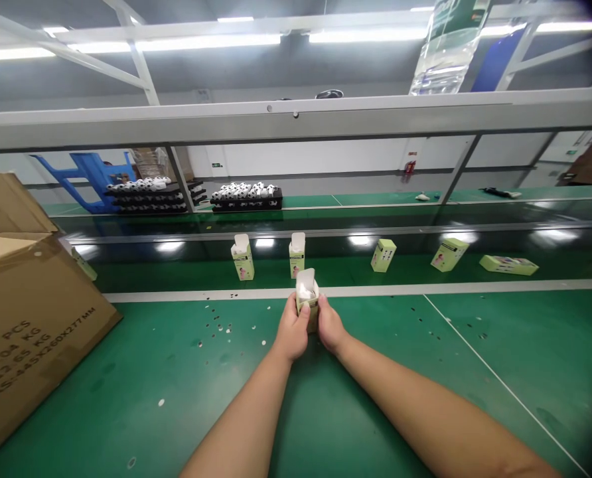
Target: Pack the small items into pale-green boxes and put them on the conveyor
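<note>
Both my hands grip one small pale-green carton (308, 300) standing upright on the green table, near the white line. Its top flap is open and something white shows inside. My left hand (292, 330) wraps its left side with the thumb on the front. My right hand (330, 326) clasps the right side. Just beyond, two like cartons (243, 258) (296, 255) stand upright with open flaps on the dark conveyor belt (186, 265).
Closed cartons (383, 255) (448, 254) (508, 265) lie further right on the belt. A big brown cardboard box (32, 312) stands at the left. Small white bits dot the green table (127, 372). Trays of small black-and-white balls (247, 194) sit behind, under a grey shelf rail (296, 119).
</note>
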{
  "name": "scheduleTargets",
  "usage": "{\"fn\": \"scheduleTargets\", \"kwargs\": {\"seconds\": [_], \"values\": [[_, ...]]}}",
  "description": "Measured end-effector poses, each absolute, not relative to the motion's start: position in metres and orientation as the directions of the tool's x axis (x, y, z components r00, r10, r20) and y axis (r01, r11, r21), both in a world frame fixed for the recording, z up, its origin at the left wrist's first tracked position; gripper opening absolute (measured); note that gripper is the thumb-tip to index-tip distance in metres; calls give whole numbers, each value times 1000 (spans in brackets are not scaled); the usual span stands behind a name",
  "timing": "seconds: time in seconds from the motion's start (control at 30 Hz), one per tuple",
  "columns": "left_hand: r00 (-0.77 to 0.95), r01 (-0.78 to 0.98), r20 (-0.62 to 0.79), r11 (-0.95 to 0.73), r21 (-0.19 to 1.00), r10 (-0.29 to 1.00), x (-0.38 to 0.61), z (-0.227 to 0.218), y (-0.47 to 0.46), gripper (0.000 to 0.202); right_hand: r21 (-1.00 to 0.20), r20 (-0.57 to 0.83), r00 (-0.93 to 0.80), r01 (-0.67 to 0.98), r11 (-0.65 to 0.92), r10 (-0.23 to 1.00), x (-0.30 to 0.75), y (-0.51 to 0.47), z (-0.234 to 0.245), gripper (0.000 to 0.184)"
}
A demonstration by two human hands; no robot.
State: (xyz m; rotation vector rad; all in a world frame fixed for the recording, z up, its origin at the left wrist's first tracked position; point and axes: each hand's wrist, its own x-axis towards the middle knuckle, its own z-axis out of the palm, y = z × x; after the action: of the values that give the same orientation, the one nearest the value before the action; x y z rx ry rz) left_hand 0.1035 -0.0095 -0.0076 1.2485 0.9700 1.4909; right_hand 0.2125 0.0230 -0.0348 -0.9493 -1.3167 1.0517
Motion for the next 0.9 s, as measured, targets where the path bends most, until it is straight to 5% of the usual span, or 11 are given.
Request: {"fn": "scheduleTargets", "kwargs": {"seconds": [0.13, 0.4, 0.47, 0.6, 0.7, 0.8, 0.9], "values": [[34, -308, 219, -198, 930, 975, 108, -5, -16, 61, -944, 122, -120, -322, 78, 985, 202, 18, -41, 62], [-13, -371, 154, -148, 917, 988, 103, -2, -6, 30, -906, 110, -166, -423, 30, 980, 204, 8, -9, 28], [-89, -382, 227, -243, 892, 970, 102, 0, -4, 32, -909, 185, -142, -402, 115, 972, 206, 10, -1, 32], [-160, -273, 380, -410, 870, 911, 93, -2, -1, 5, -879, 466, -112, -173, 444, 878, 219, 16, 9, 6], [-116, -194, 501, -514, 836, 858, 88, -9, -1, 30, -714, 674, -241, 34, 700, 699, 238, 17, 9, 18], [-104, -27, 549, -555, 832, 829, 88, -12, -4, 21, -592, 727, -380, 76, 802, 572, 251, 17, 8, 27], [-107, 100, 560, -551, 828, 822, 91, -11, -7, 17, -583, 729, -347, 138, 801, 590, 252, 17, 6, 26]]}}
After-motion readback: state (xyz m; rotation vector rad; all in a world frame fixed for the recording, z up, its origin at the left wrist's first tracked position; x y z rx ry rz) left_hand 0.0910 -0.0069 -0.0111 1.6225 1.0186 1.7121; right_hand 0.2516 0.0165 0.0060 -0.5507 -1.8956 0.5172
